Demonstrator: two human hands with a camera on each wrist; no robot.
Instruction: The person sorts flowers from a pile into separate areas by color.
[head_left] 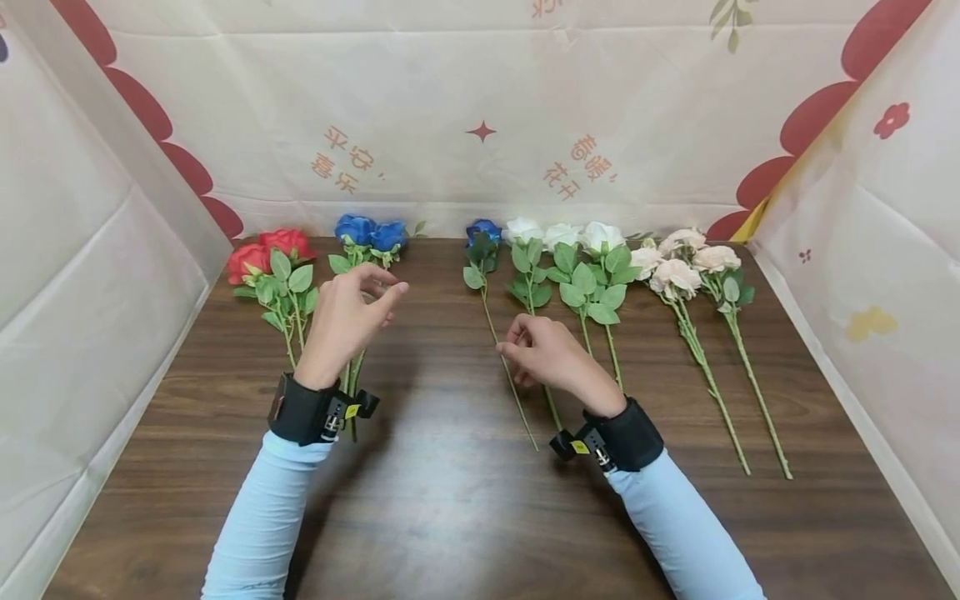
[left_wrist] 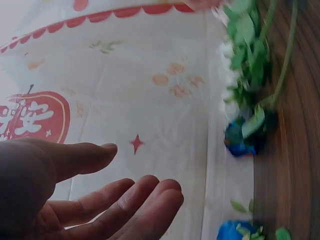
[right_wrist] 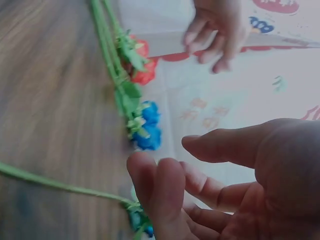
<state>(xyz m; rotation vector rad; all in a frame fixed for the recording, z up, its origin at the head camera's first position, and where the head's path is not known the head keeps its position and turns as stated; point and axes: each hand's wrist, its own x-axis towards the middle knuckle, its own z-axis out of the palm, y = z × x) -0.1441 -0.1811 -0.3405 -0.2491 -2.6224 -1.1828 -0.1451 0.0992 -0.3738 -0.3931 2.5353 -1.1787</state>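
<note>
My left hand point(head_left: 348, 312) hovers above the stems of two blue roses point(head_left: 387, 236), holding nothing. In the left wrist view its thumb stands apart from loosely bent fingers point(left_wrist: 165, 200). My right hand point(head_left: 555, 358) is beside the thin stem of a single blue rose point(head_left: 483, 228) lying near the middle of the table. The right wrist view shows a gap between thumb and fingers point(right_wrist: 167, 185), with nothing held there. White roses point(head_left: 602, 236) with broad green leaves lie right of the single blue one, their stems partly hidden behind my right hand and wrist.
Red roses point(head_left: 288, 243) lie at the far left, their stems partly covered by my left arm. Several pale pink flowers point(head_left: 677, 277) lie to the right on the dark wooden table point(head_left: 450, 517). A printed cloth point(head_left: 480, 75) walls the back and both sides.
</note>
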